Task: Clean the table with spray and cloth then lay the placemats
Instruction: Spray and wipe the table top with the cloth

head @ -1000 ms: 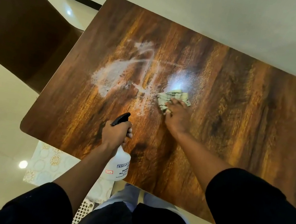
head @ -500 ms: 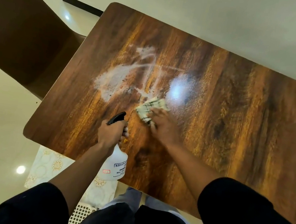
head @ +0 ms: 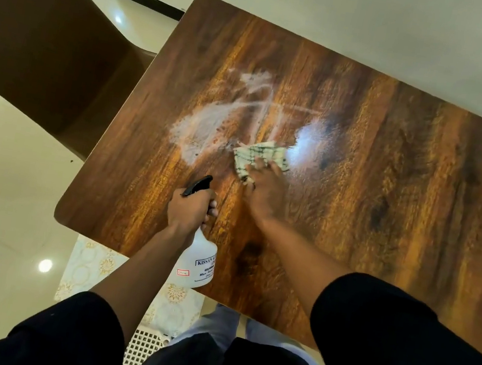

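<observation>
Your right hand (head: 265,191) presses a checked cloth (head: 259,156) flat on the wooden table (head: 390,190), fingers spread over it and blurred, just right of a white smear of spray (head: 206,132). Your left hand (head: 189,210) grips the neck of a white spray bottle (head: 198,265), black nozzle pointing at the smear, the bottle held over the table's near edge. Patterned placemats (head: 93,266) lie below that edge on the left, over a white lattice basket (head: 144,347). A brown chair (head: 44,37) stands at the table's left end.
</observation>
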Demonstrator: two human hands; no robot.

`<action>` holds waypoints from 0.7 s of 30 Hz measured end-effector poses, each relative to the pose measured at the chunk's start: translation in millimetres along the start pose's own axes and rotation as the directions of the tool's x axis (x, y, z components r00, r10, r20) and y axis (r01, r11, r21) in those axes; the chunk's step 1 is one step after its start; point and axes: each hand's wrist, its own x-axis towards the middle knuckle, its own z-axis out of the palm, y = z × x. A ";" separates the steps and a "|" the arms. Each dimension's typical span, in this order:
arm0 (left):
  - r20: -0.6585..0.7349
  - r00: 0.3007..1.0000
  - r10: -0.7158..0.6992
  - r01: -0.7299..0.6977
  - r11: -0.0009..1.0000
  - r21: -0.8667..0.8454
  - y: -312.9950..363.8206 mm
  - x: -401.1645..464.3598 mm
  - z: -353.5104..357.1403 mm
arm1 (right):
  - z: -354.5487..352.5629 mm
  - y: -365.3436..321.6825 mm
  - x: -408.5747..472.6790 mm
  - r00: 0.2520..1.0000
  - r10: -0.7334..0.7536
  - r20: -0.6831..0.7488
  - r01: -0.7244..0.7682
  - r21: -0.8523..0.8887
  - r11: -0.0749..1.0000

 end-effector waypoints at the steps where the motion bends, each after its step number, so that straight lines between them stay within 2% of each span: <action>1: -0.004 1.000 0.003 -0.003 1.000 -0.008 1.2 0.6 -1.8 | 6.3 -7.8 -4.4 0.995 -0.087 0.052 0.088 -0.028 0.996; 3: -0.018 1.000 0.001 -0.002 1.000 -0.023 4.2 2.5 -4.9 | 18.1 -21.0 -10.0 0.951 -0.250 0.181 0.260 -0.032 0.965; 5: -0.036 0.999 -0.008 0.007 1.000 -0.026 7.0 5.8 -8.2 | 27.5 -24.9 -10.4 0.901 -0.366 0.233 0.380 -0.016 0.925; 9: -0.030 0.999 -0.021 0.020 1.000 -0.018 9.8 12.8 -12.6 | 14.1 -11.3 6.8 0.879 -0.406 0.251 0.421 -0.004 0.907; 11: -0.021 0.999 -0.036 0.035 0.999 -0.029 11.0 14.3 -14.1 | 2.2 -2.7 18.3 0.917 -0.351 0.187 0.362 -0.024 0.932; 14: -0.009 0.999 -0.046 0.046 0.998 -0.052 12.3 15.7 -16.8 | -19.2 17.2 46.2 0.988 -0.156 0.019 0.155 0.017 0.988; 17: -0.014 0.998 -0.055 0.054 0.996 -0.064 12.4 17.1 -22.6 | -43.3 34.4 69.9 0.998 -0.002 -0.061 0.002 -0.004 1.000; 21: -0.039 0.998 -0.040 0.036 0.995 -0.098 12.8 20.4 -33.2 | -29.7 23.9 75.9 0.980 0.129 -0.149 -0.118 0.079 0.990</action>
